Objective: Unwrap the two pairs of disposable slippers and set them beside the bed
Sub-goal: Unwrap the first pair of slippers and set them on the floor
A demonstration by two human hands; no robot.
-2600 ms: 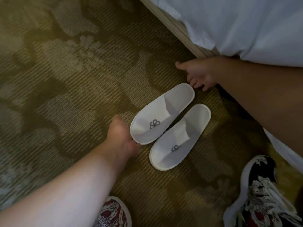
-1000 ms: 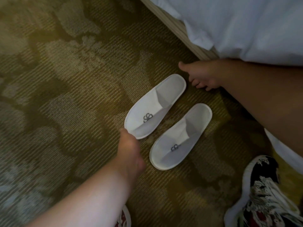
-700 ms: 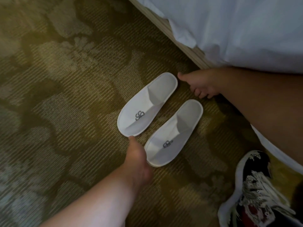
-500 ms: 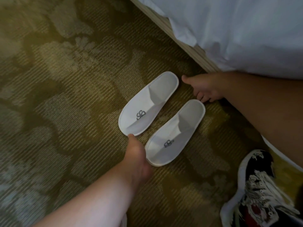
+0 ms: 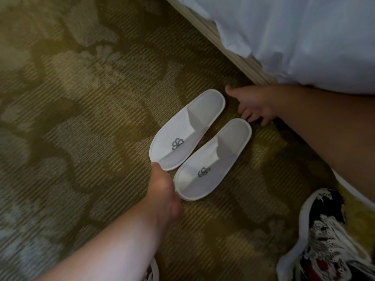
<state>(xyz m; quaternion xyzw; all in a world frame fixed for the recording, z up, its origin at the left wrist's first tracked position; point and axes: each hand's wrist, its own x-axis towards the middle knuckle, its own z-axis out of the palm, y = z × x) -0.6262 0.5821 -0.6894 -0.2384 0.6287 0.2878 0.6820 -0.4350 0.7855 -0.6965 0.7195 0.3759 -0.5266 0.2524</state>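
Two white disposable slippers lie unwrapped on the carpet, side by side, each with a grey logo on top. The left slipper (image 5: pixel 187 129) and the right slipper (image 5: pixel 213 160) point toes toward me and heels toward the bed (image 5: pixel 304 37). My left hand (image 5: pixel 163 191) rests at their toes: the thumb tip touches the left slipper's toe and the knuckles press the right slipper's toe edge. My right hand (image 5: pixel 256 104) hovers open at the heels, its fingertips just beside the right slipper's heel. No second pair or wrapper is in view.
The wooden bed frame (image 5: pixel 221 45) runs diagonally across the upper right under the white duvet. My patterned right shoe (image 5: pixel 328 240) stands at the lower right, and the left shoe (image 5: pixel 153 270) peeks in at the bottom edge. Patterned olive carpet (image 5: pixel 81 118) fills the left.
The left slipper has been shifted and now lies parallel and close to the right one. My left hand moved from the left slipper's toe to between both toes. My right hand came closer to the heels.
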